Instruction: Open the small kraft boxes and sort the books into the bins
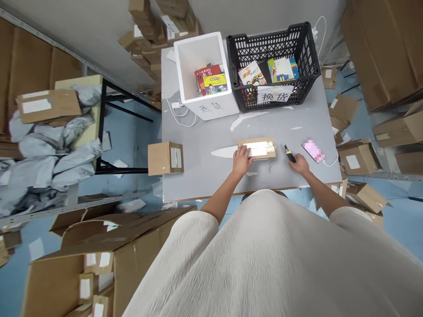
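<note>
A small cardboard box (270, 149) with a white label and shiny tape lies flat on the grey table. My left hand (243, 162) grips its left end, fingers over the top and thumb at the near side. To the right of the box, my right hand (300, 164) is closed around the handle of a black and yellow utility knife (290, 155), just above or on the tabletop. The knife's tip points up and left, apart from the box. Beyond my right hand lies a phone (313, 151) with a pink, blurred-out screen and a white cable.
A white foam box (211, 108) and a black plastic crate (313, 72), both holding books, stand at the table's (198, 176) back. Another carton (160, 158) sits at the left edge. A large open carton (139, 264) stands lower left; grey parcels (42, 171) fill the left side.
</note>
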Demonstrator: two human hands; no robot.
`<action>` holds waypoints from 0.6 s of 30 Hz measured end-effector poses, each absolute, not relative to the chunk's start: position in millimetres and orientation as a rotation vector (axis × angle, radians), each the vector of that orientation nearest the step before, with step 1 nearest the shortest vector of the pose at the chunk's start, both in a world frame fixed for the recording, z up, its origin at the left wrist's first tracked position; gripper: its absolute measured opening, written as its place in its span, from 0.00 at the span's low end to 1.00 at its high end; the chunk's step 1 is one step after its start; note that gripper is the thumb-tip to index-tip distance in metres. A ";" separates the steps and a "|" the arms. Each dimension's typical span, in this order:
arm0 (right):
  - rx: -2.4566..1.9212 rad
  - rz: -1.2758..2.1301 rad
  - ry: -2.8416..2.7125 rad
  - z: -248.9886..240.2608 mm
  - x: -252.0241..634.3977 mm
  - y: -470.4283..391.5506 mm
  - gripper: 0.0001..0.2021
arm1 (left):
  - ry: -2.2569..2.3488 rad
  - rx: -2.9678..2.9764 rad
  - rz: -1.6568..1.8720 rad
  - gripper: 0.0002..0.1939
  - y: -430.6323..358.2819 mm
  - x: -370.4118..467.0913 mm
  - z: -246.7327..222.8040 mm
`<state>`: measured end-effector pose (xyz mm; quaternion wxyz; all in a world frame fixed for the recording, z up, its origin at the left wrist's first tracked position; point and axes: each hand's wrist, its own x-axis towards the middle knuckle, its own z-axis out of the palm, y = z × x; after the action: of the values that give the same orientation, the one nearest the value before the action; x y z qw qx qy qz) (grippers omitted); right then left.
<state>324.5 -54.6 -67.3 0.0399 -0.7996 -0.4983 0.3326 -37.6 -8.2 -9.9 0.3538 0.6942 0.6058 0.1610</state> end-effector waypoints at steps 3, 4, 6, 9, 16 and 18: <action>-2.367 0.911 -1.436 -48.7 313.7 -42.8 0.21 | 1.574 1.810 0.413 0.26 -11.5 -34.3 -8.8; -2.328 0.878 -1.415 -41.5 309.2 -37.8 0.21 | 1.576 1.817 0.411 0.26 -12.6 -33.5 -8.7; -2.230 0.832 -1.390 -25.6 298.7 -27.2 0.22 | 1.568 1.831 0.409 0.26 -14.4 -32.7 -9.0; -2.050 0.846 -1.450 1.3 280.5 -11.9 0.22 | 1.529 1.845 0.437 0.26 -15.6 -34.3 -9.2; -1.782 1.044 -1.841 57.3 233.5 12.4 0.18 | 1.449 1.918 0.526 0.25 -20.9 -43.1 -3.8; -1.758 1.018 -2.003 67.0 220.1 17.0 0.19 | 1.469 1.957 0.509 0.25 -24.1 -44.6 -2.0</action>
<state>220.1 17.0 67.0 0.1439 -0.6098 -0.6948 0.3530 -44.6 -24.1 -2.0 0.3157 0.7428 0.5578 0.1934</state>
